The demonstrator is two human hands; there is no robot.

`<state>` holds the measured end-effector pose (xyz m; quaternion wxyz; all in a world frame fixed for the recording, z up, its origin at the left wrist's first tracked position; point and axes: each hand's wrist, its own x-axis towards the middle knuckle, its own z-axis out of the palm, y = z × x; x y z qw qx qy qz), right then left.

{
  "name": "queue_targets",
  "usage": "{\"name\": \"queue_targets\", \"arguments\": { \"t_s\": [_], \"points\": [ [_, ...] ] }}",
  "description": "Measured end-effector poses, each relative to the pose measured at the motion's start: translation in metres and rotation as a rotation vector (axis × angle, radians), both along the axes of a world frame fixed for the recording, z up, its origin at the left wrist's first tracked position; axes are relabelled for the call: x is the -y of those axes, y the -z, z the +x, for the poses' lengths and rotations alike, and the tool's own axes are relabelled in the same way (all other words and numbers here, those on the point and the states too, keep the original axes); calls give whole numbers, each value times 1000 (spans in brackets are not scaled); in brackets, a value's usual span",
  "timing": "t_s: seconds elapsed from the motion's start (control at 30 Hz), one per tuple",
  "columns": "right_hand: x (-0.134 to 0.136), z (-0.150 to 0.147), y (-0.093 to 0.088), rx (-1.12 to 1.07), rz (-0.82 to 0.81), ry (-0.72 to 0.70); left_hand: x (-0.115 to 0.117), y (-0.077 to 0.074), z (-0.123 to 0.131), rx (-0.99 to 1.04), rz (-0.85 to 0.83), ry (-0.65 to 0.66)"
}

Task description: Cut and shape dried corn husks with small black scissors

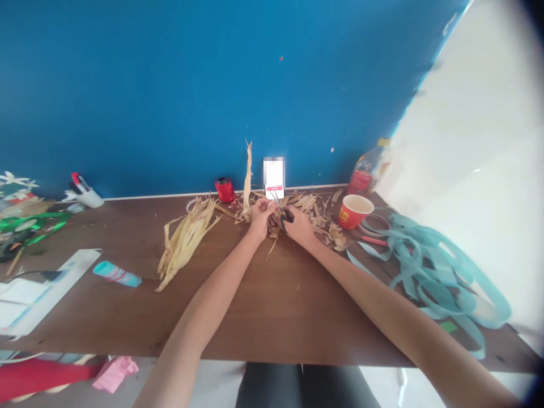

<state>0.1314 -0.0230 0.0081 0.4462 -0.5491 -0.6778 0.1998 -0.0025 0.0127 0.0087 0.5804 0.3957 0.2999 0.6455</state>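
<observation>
A blue wall (pixel 170 85) fills the upper half of the view, and below it a brown wooden desk (pixel 272 306) runs from edge to edge. On the desk's right end lies a loose tangle of pale teal paper strips (pixel 429 272), looped over one another and reaching the front edge. At the left end are white paper sheets (pixel 38 289), with a heap of green ribbon (pixel 34 224) behind them.

Left of centre lies a bundle of dried corn husk strips (pixel 185 241), fanned out and pointing toward the near edge. A wider litter of husk scraps (pixel 312 207) spreads along the back of the desk, near the wall.

Both bare forearms reach out to the middle of that litter. The left hand (pixel 261 218) has its fingers closed around the base of a tall husk piece (pixel 247 175), which stands nearly upright with its tip against the wall. The right hand (pixel 300 226), just beside the left, has its fingers clamped on the dark handles of a pair of scissors (pixel 284 214). The blades point up and toward the husk, but whether they touch it cannot be told.

A plastic bottle (pixel 368 170) stands at the back right, and a red paper cup (pixel 355 211) sits open-mouthed in front of it. A teal tube (pixel 117 274) lies on its side near the husk bundle. A white card (pixel 274 177) and a small red spool (pixel 225 190) stand against the wall behind the hands.
</observation>
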Motion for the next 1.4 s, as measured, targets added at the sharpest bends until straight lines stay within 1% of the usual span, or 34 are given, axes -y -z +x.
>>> {"name": "queue_targets", "arguments": {
  "t_s": [0.2, 0.33, 0.6, 0.9, 1.13, 1.4],
  "points": [
    [0, 1, 0, 16, 0, -4, 1, -3, 0, -35, -15, -32],
    [-1, 1, 0, 16, -13, -2, 2, -3, 0, 4, -29, -33],
    [0, 0, -1, 38, -9, 0, -1, 0, -1, 50, -21, -10],
    [-2, 2, 3, 38, 3, -6, -2, 0, -1, 36, -35, -24],
    [-1, 2, 1, 29, -21, -1, -2, 0, -1, 20, -44, -40],
    [-2, 2, 3, 78, -43, 12, -6, 5, -3, 41, -59, -63]
  ]
}}
